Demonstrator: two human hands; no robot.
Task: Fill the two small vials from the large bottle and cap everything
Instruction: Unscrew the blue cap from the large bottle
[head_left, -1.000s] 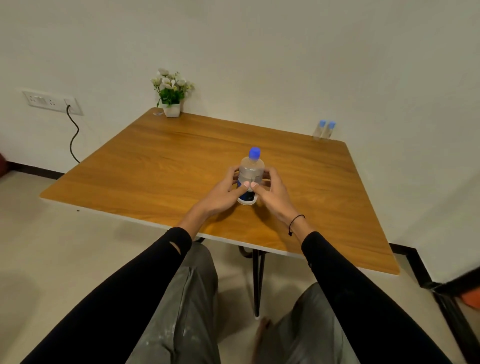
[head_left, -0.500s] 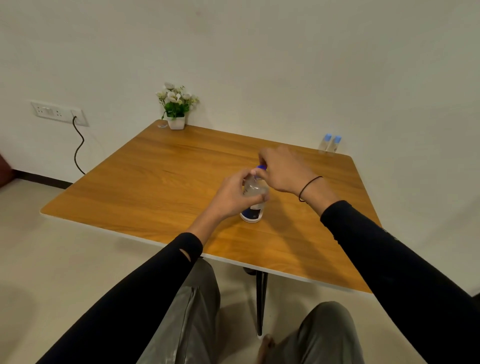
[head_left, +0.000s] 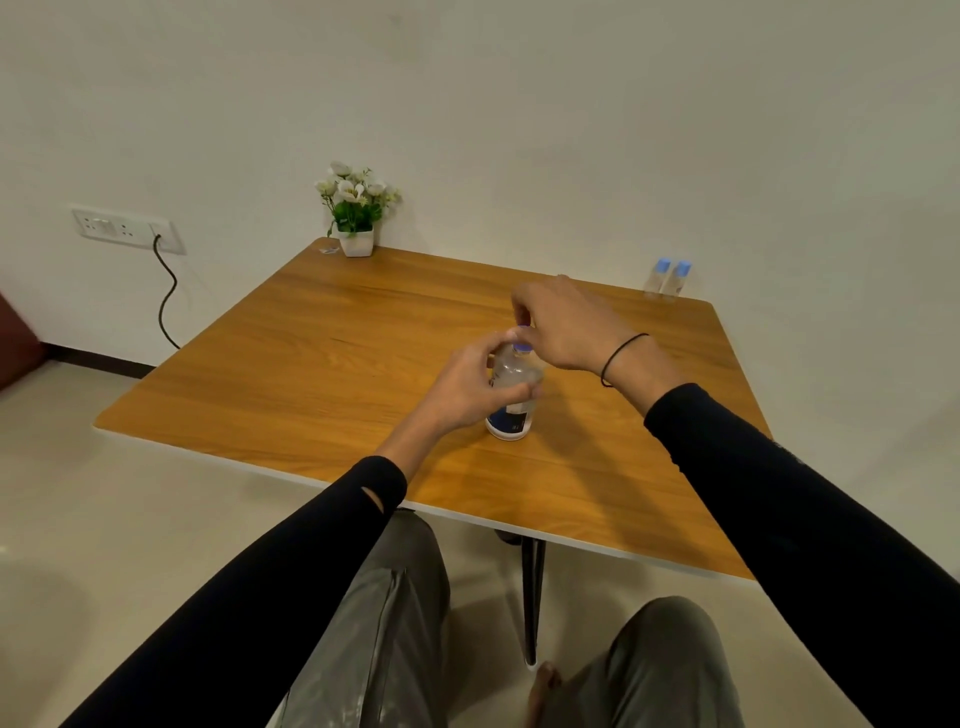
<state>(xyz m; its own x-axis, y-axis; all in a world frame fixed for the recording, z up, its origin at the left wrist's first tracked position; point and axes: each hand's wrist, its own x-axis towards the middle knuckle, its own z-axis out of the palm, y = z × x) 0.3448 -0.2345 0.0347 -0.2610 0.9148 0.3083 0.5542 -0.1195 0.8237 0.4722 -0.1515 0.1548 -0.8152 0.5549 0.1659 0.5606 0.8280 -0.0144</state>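
A large clear bottle (head_left: 514, 395) with a dark blue label stands upright near the middle of the wooden table (head_left: 337, 364). My left hand (head_left: 470, 387) wraps its body from the left. My right hand (head_left: 566, 327) reaches over the top, its fingers pinching the blue cap (head_left: 522, 347), which is mostly hidden. Two small clear vials (head_left: 667, 278) with blue caps stand side by side at the table's far right corner, far from both hands.
A small white pot of white flowers (head_left: 356, 215) sits at the table's far left corner, by the wall. A wall socket with a dark cable (head_left: 166, 291) is at the left. My knees show below the near table edge.
My right hand left the bottle's side and rose onto the cap. My left hand kept its hold on the body. The camera tilted, so the scene sits lower in view.
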